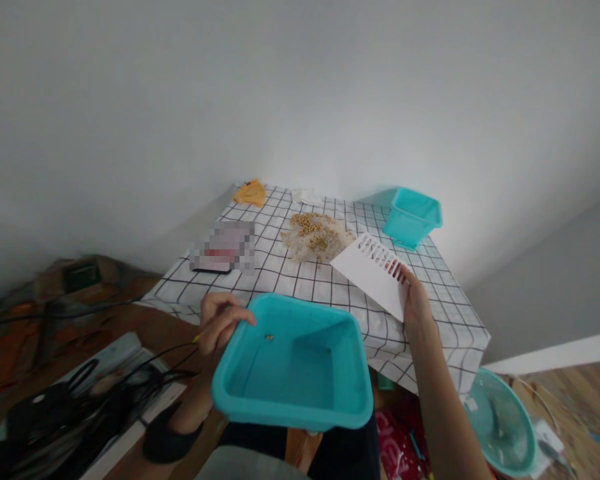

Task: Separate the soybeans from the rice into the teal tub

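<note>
Turquoise tub [305,370] is before me, gripped at one corner by my left hand [223,323]; my right hand [417,300] pinches a white slotted sheet [367,270] beside the yellowish heap [314,233]. Positioning seems underway; next calls for steadiness.

Turquoise basin [300,377], white slotted scoop [366,277], golden-tan grains [310,227], black-on-white checked tablecloth [291,285], yellow-orange cloth [250,194]
</note>
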Tool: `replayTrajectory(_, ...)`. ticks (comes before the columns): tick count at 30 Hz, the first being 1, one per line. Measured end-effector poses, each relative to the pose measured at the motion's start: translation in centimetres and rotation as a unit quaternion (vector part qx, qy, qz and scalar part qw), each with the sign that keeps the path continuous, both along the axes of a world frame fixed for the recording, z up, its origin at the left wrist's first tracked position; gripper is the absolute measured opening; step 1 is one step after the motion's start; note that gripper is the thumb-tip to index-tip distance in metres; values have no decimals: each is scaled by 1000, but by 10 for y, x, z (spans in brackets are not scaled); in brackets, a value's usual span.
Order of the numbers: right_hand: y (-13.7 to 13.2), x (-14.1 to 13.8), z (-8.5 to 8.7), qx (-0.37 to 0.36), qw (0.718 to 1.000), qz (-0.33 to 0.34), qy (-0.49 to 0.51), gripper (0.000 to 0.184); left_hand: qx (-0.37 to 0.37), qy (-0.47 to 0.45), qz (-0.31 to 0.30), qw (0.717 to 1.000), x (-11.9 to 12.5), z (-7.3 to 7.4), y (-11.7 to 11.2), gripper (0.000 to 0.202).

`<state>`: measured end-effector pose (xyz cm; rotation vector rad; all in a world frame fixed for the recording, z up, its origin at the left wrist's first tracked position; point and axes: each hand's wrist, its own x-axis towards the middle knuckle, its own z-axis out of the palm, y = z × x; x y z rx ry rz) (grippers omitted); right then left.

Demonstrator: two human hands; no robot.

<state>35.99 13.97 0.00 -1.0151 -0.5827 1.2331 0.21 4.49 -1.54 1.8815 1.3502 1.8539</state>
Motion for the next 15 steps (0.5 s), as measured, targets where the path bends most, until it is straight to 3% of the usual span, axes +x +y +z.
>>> replayTrajectory(7,0,-2,2,20,1000,-20,-4,12,-43,-138,-202,969,11,-2,15,30)
replayTrajectory(15,-4,-5,6,-20,1000,-17,3,21,-68,-235,-289,926,26,10,29,49)
